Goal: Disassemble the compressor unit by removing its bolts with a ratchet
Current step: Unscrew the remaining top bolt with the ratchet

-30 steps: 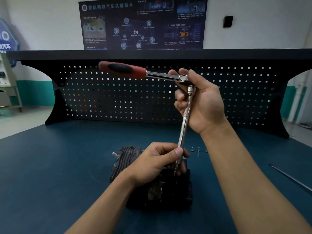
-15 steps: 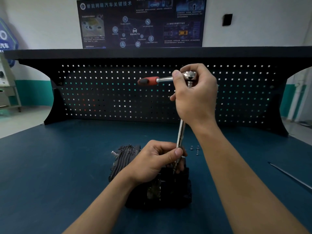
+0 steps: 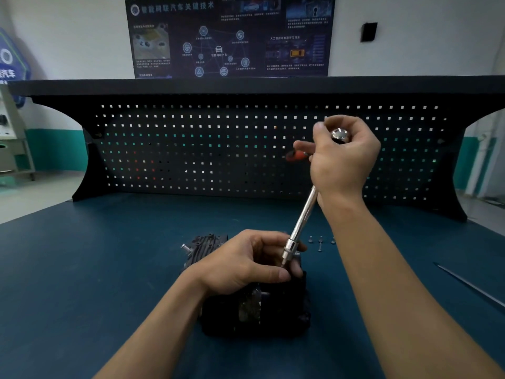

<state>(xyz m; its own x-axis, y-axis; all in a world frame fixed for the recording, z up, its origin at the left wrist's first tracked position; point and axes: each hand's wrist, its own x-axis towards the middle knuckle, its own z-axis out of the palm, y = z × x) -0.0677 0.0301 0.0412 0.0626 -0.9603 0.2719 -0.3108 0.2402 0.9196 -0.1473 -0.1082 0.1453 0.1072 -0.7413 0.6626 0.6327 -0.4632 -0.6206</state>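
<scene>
The black finned compressor unit (image 3: 254, 313) sits on the blue bench in front of me. My left hand (image 3: 246, 261) lies on top of it, fingers curled round the lower end of the ratchet's extension bar (image 3: 303, 214) where the socket meets the unit. My right hand (image 3: 341, 157) grips the chrome ratchet head high above. The red handle (image 3: 296, 154) points away from me and looks short. The bolt under the socket is hidden by my fingers.
Several loose bolts (image 3: 319, 242) lie on the bench just right of the unit. A long thin metal rod (image 3: 470, 285) lies at the right. A black pegboard (image 3: 191, 149) closes off the back of the bench.
My right hand has swung the ratchet handle from pointing left to pointing away from me. The left hand has stayed on the bar's lower end.
</scene>
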